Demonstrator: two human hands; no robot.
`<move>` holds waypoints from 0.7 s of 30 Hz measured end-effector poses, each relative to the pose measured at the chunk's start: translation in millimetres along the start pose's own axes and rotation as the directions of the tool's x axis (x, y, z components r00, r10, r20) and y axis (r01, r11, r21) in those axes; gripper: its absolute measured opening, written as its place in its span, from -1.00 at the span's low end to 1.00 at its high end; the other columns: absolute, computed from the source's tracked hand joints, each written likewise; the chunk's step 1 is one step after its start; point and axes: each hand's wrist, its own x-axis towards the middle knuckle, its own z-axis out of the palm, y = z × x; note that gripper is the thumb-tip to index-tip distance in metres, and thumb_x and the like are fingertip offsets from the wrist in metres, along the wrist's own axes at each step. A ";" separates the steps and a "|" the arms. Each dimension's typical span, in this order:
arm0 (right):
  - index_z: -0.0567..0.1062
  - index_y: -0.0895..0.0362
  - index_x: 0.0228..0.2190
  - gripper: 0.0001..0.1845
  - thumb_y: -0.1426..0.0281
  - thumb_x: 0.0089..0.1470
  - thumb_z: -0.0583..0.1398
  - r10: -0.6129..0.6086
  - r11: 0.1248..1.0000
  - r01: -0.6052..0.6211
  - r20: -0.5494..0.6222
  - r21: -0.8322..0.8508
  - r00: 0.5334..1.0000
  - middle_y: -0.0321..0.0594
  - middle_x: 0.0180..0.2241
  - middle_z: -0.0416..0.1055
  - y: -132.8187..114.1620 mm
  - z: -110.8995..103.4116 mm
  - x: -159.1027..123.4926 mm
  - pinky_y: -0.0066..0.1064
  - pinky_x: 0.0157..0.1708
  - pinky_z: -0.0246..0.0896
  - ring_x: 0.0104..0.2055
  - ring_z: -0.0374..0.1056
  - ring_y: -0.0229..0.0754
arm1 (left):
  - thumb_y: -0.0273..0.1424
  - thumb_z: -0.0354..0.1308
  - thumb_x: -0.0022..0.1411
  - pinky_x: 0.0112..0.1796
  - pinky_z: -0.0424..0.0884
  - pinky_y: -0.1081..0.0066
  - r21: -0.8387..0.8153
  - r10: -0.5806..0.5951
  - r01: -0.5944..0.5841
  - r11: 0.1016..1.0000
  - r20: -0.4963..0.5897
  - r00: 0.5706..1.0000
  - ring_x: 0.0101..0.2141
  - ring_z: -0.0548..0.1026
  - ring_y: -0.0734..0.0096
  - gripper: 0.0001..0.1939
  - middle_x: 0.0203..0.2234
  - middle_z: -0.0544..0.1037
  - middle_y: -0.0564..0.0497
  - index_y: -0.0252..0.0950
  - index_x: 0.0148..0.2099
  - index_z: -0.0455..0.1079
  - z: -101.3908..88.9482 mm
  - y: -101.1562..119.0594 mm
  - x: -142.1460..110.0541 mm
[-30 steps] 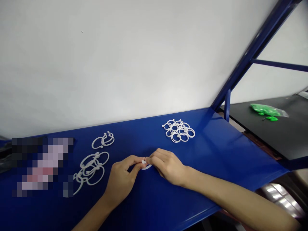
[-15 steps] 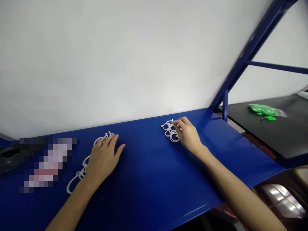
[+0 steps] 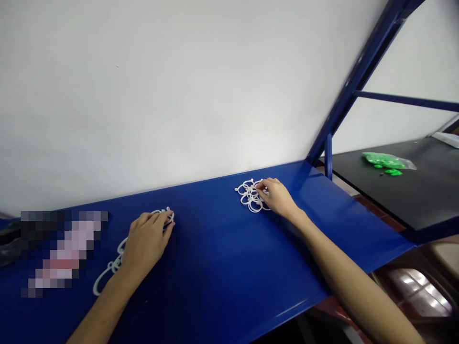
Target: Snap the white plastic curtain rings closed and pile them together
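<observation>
My left hand rests on the blue shelf, fingers curled over a small group of white plastic rings at the left. A chain of linked white rings trails out from under its wrist. My right hand reaches to the far side of the shelf, its fingertips pinched on a ring in the cluster of white rings near the wall. Part of that cluster is hidden by the fingers.
A white wall rises right behind the shelf. A slanted blue frame post stands at the right end. Beyond it a black surface carries a bag of green parts. A blurred patch lies at the far left.
One second ago both hands met mid-shelf on one white ring. They parted: the left went to the left-hand rings and curled its fingers, the right to the far cluster.
</observation>
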 end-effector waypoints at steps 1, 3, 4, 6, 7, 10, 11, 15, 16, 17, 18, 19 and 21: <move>0.52 0.13 -0.34 -0.93 0.51 0.16 0.22 0.003 1.000 -0.003 -0.005 -0.005 1.000 -0.17 -0.31 0.51 -0.2 -0.5 0.0 -0.28 -0.16 0.27 -0.22 0.36 -0.10 | -0.26 -0.08 0.34 -0.03 0.30 0.05 -0.012 0.002 -0.002 1.000 -0.002 1.000 -0.07 0.45 -0.07 -0.61 -0.13 0.63 -0.18 -0.27 0.03 0.47 0.2 0.5 0.0; 0.52 0.14 -0.33 -0.92 0.48 0.18 0.20 0.008 1.000 -0.009 -0.022 -0.011 1.000 -0.14 -0.29 0.51 -1.5 -3.3 0.2 -0.25 -0.14 0.26 -0.21 0.35 -0.08 | -0.27 -0.06 0.33 -0.04 0.30 0.07 -0.038 0.000 0.000 0.999 -0.007 1.000 -0.09 0.45 -0.05 -0.63 -0.15 0.63 -0.16 -0.27 0.02 0.47 0.5 1.4 0.0; 0.52 0.14 -0.33 -0.92 0.47 0.19 0.20 0.011 1.000 -0.012 -0.042 -0.013 0.999 -0.14 -0.29 0.51 -2.8 -5.3 0.3 -0.23 -0.13 0.26 -0.20 0.35 -0.06 | -0.27 -0.04 0.33 -0.05 0.30 0.08 -0.055 -0.004 0.003 0.999 -0.010 1.000 -0.09 0.45 -0.04 -0.63 -0.17 0.63 -0.16 -0.27 0.03 0.47 0.5 1.8 0.0; 0.52 0.14 -0.33 -0.90 0.44 0.21 0.18 0.012 1.000 -0.013 -0.103 -0.011 0.995 -0.14 -0.29 0.51 -6.8 -10.1 0.5 -0.22 -0.13 0.26 -0.21 0.34 -0.05 | -0.26 -0.01 0.32 -0.07 0.30 0.10 -0.096 -0.013 0.012 0.995 -0.015 1.000 -0.11 0.44 -0.02 -0.64 -0.21 0.63 -0.14 -0.28 0.03 0.46 0.2 2.3 -0.1; 0.52 0.13 -0.33 -0.89 0.43 0.22 0.18 0.009 1.000 -0.010 -0.141 -0.005 0.990 -0.14 -0.31 0.51 -9.4 -12.7 0.6 -0.22 -0.13 0.26 -0.21 0.34 -0.05 | -0.25 0.01 0.31 -0.07 0.30 0.12 -0.118 -0.018 0.016 0.993 -0.015 1.000 -0.12 0.45 0.00 -0.64 -0.23 0.62 -0.13 -0.27 0.04 0.46 -0.1 2.4 -0.1; 0.51 0.12 -0.33 -0.87 0.41 0.24 0.16 -0.005 0.999 0.013 -0.247 0.032 0.969 -0.16 -0.33 0.51 -17.6 -19.9 0.4 -0.23 -0.16 0.26 -0.24 0.36 -0.06 | -0.20 0.04 0.30 -0.09 0.29 0.13 -0.159 -0.029 0.026 0.987 -0.018 0.999 -0.14 0.45 0.03 -0.64 -0.27 0.62 -0.09 -0.24 0.03 0.46 -1.5 2.6 -0.4; 0.51 0.12 -0.33 -0.87 0.41 0.24 0.16 -0.008 0.999 0.022 -0.276 0.048 0.961 -0.16 -0.33 0.52 -20.0 -21.9 0.3 -0.23 -0.17 0.26 -0.25 0.36 -0.07 | -0.19 0.05 0.30 -0.10 0.29 0.14 -0.161 -0.035 0.031 0.986 -0.025 0.999 -0.15 0.46 0.03 -0.65 -0.28 0.62 -0.09 -0.23 0.01 0.47 -2.3 2.8 -0.4; 0.51 0.13 -0.33 -0.88 0.40 0.23 0.17 -0.023 0.995 0.059 -0.372 0.086 0.928 -0.18 -0.35 0.52 -27.8 -24.9 -0.9 -0.27 -0.23 0.26 -0.30 0.35 -0.11 | -0.16 0.03 0.30 -0.15 0.30 0.12 -0.164 -0.083 0.068 0.984 -0.091 0.992 -0.16 0.47 0.00 -0.64 -0.29 0.62 -0.09 -0.22 -0.03 0.49 -8.9 5.9 0.3; 0.51 0.12 -0.32 -0.89 0.40 0.23 0.17 -0.032 0.993 0.073 -0.382 0.095 0.924 -0.19 -0.36 0.52 -30.3 -23.6 -2.1 -0.28 -0.23 0.26 -0.31 0.35 -0.12 | -0.14 0.04 0.29 -0.15 0.30 0.12 -0.182 -0.104 0.083 0.980 -0.109 0.989 -0.17 0.47 0.00 -0.63 -0.30 0.62 -0.09 -0.22 -0.03 0.50 -11.6 7.4 0.4; 0.51 0.12 -0.31 -0.89 0.40 0.24 0.17 -0.044 0.990 0.090 -0.382 0.105 0.923 -0.19 -0.36 0.51 -33.4 -21.2 -4.0 -0.28 -0.23 0.26 -0.31 0.34 -0.12 | -0.11 0.04 0.29 -0.15 0.31 0.12 -0.213 -0.129 0.101 0.972 -0.124 0.984 -0.18 0.48 0.01 -0.62 -0.32 0.62 -0.08 -0.21 -0.04 0.50 -14.6 9.3 0.4; 0.51 0.11 -0.30 -0.88 0.40 0.25 0.17 -0.062 0.987 0.112 -0.368 0.117 0.928 -0.20 -0.36 0.51 -37.5 -17.7 -6.7 -0.28 -0.22 0.26 -0.31 0.34 -0.13 | -0.08 0.05 0.28 -0.15 0.33 0.13 -0.255 -0.162 0.123 0.959 -0.135 0.978 -0.19 0.49 0.03 -0.61 -0.33 0.62 -0.07 -0.19 -0.04 0.50 -17.8 11.4 0.3; 0.51 0.11 -0.29 -0.88 0.39 0.27 0.16 -0.089 0.981 0.141 -0.341 0.133 0.936 -0.20 -0.36 0.50 -42.5 -13.2 -10.2 -0.27 -0.20 0.26 -0.30 0.34 -0.13 | -0.05 0.06 0.27 -0.15 0.34 0.14 -0.307 -0.202 0.151 0.939 -0.140 0.969 -0.21 0.51 0.06 -0.61 -0.34 0.62 -0.06 -0.17 -0.05 0.50 -21.1 13.6 0.1; 0.51 0.11 -0.25 -0.86 0.40 0.30 0.14 -0.175 0.959 0.222 -0.250 0.174 0.952 -0.18 -0.33 0.50 -55.3 -1.6 -19.4 -0.25 -0.16 0.28 -0.26 0.35 -0.12 | 0.01 0.11 0.23 -0.18 0.39 0.20 -0.430 -0.296 0.219 0.876 -0.121 0.948 -0.27 0.53 0.15 -0.60 -0.35 0.61 -0.01 -0.12 -0.07 0.50 -27.2 18.2 -0.8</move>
